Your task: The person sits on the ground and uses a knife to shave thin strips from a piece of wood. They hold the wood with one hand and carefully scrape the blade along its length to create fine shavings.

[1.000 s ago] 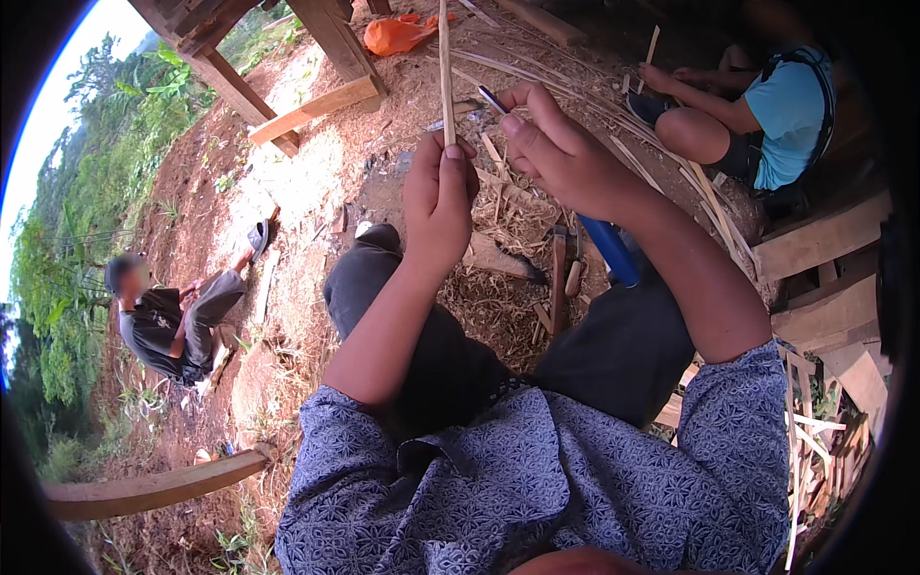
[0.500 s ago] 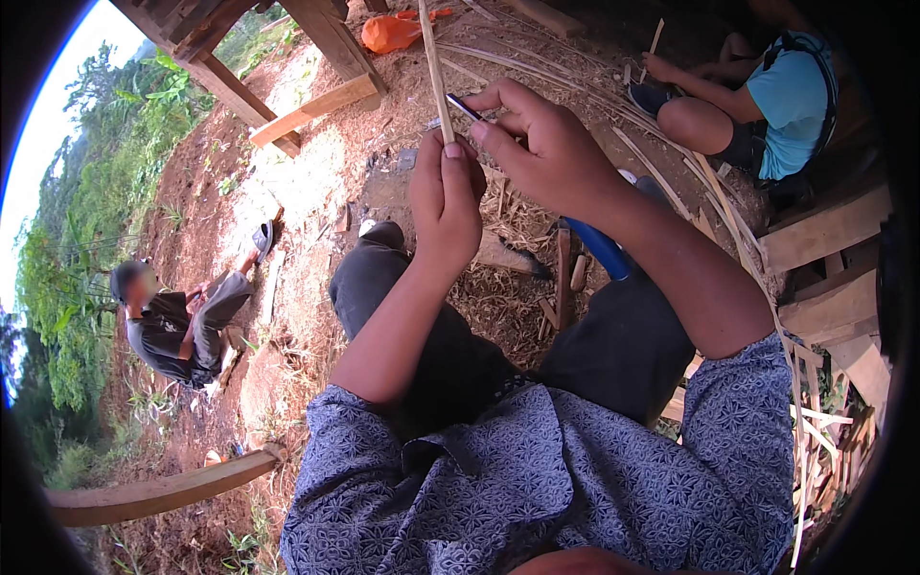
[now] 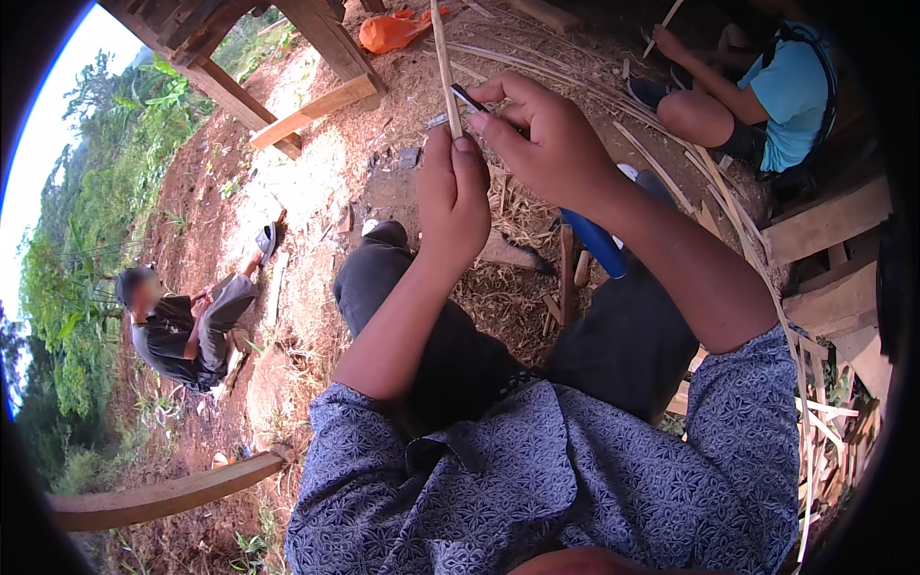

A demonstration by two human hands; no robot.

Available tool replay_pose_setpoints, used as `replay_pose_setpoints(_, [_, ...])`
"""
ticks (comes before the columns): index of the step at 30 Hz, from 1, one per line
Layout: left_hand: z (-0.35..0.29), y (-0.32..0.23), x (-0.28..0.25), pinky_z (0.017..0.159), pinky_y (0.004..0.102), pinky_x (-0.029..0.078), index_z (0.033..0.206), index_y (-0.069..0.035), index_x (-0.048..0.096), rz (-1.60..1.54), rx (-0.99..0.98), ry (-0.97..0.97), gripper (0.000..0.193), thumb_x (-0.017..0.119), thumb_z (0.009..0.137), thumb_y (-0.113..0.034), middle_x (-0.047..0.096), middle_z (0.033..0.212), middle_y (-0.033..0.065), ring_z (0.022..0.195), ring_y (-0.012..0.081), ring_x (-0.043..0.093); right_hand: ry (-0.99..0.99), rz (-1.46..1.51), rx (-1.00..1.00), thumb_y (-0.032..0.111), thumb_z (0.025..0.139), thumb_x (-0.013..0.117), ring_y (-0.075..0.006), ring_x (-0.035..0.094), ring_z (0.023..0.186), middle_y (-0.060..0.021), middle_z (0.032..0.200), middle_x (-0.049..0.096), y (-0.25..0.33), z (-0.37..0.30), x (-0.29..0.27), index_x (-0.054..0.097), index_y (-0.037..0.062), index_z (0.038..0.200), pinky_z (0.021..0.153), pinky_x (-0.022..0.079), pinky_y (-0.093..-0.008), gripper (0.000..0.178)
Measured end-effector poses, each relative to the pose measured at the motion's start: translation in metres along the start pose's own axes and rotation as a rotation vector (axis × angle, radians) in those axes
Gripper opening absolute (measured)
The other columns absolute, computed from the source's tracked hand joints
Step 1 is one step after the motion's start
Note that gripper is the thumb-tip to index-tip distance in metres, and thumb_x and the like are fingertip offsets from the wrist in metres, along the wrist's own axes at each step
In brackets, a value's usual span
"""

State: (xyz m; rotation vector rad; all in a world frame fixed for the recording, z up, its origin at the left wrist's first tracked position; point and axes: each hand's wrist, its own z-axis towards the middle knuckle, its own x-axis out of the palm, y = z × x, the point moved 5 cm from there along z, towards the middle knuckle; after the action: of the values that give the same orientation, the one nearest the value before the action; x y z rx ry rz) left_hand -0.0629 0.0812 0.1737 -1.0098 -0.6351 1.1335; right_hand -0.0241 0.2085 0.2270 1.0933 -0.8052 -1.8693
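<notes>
My left hand (image 3: 453,196) is closed around the lower end of a pale, narrow strip of wood or bamboo (image 3: 444,62), which points up and away from me. My right hand (image 3: 548,134) pinches a small dark blade, apparently a knife (image 3: 467,97), just above my left fingertips. Its tip lies against or very near the strip's right side; contact is hard to make out. Most of the knife's handle is hidden in my fingers.
Between my knees, shavings (image 3: 503,311) cover the ground near a blue tube-shaped object (image 3: 596,244). Long strips (image 3: 661,120) lie ahead to the right. One person (image 3: 187,331) sits at left, another (image 3: 791,96) at right. An orange bag (image 3: 393,32) lies beyond wooden beams (image 3: 321,110).
The strip, my hands and the knife have shifted slightly right, and the blade sits a little higher. The person at right has raised a thin stick. Both my grips stay the same.
</notes>
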Motion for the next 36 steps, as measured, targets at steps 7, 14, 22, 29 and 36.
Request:
replay_pose_setpoints(7, [0.004, -0.010, 0.008, 0.054, 0.0250, 0.035, 0.094, -0.005, 0.047, 0.029, 0.055, 0.005, 0.021, 0.039, 0.106, -0.020, 0.047, 0.069, -0.0011, 0.059, 0.0059, 0.041, -0.114, 0.045, -0.074, 0.020, 0.097, 0.063, -0.0065, 0.057, 0.055, -0.0068, 0.069, 0.067, -0.011, 0.005, -0.003, 0.061, 0.0032, 0.113, 0.051, 0.041, -0.0259, 0.023])
replay_pose_setpoints(14, [-0.014, -0.014, 0.021, 0.055, 0.0288, 0.036, 0.092, -0.006, 0.046, 0.075, 0.034, 0.147, 0.022, 0.038, 0.107, -0.020, 0.048, 0.068, -0.0002, 0.060, 0.0075, 0.041, -0.681, 0.346, -0.058, 0.022, 0.101, 0.059, -0.0040, 0.044, 0.047, 0.0021, 0.065, 0.050, 0.025, 0.046, -0.103, 0.056, 0.0048, 0.118, 0.041, 0.036, -0.0209, 0.024])
replay_pose_setpoints(22, [-0.005, -0.003, -0.009, 0.046, 0.0222, 0.026, 0.092, -0.007, 0.045, -0.191, -0.002, 0.002, 0.024, 0.036, 0.107, -0.023, 0.043, 0.067, -0.0031, 0.052, 0.0038, 0.034, 0.028, 0.116, 0.076, 0.024, 0.097, 0.065, -0.0030, 0.047, 0.050, 0.0011, 0.064, 0.059, 0.010, 0.013, -0.016, 0.062, 0.0068, 0.119, 0.046, 0.036, -0.0226, 0.028])
replay_pose_setpoints(29, [-0.002, 0.000, -0.004, 0.047, 0.0204, 0.027, 0.094, -0.008, 0.045, -0.154, -0.006, -0.007, 0.021, 0.036, 0.107, -0.022, 0.045, 0.069, -0.0040, 0.054, 0.0026, 0.035, 0.071, 0.053, -0.018, 0.022, 0.095, 0.066, -0.0092, 0.063, 0.060, -0.0082, 0.073, 0.071, 0.004, 0.007, 0.003, 0.064, 0.0046, 0.117, 0.057, 0.046, -0.0269, 0.028])
replay_pose_setpoints(36, [0.000, 0.000, -0.002, 0.053, 0.0238, 0.034, 0.094, -0.005, 0.046, -0.151, -0.049, -0.028, 0.019, 0.038, 0.107, -0.016, 0.046, 0.071, -0.0019, 0.060, 0.0044, 0.042, 0.045, 0.074, -0.040, 0.022, 0.095, 0.066, -0.0150, 0.071, 0.068, -0.0122, 0.076, 0.073, -0.001, 0.008, 0.005, 0.063, 0.0037, 0.115, 0.061, 0.051, -0.0286, 0.027])
